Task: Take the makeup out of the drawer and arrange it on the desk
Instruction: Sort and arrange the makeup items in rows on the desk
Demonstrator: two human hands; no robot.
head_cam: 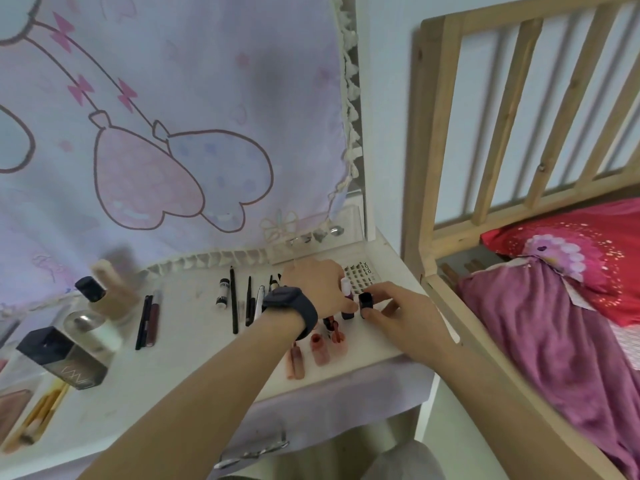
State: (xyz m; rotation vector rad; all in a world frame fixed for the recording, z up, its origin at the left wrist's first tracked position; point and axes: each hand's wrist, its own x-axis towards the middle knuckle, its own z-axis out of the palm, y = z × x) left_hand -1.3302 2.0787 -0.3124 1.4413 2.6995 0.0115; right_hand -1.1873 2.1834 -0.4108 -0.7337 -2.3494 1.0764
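hands (313,287) (403,315) two, pink tubes (296,362) (320,351) (338,341) three

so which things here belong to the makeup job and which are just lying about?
Job: left hand holding purple bottle; right hand pinching black-capped bottle; lip tints; pencils; foundation bottle; brushes; desk.
Lying about: wall cloth; bed rail; red pillow; purple blanket.
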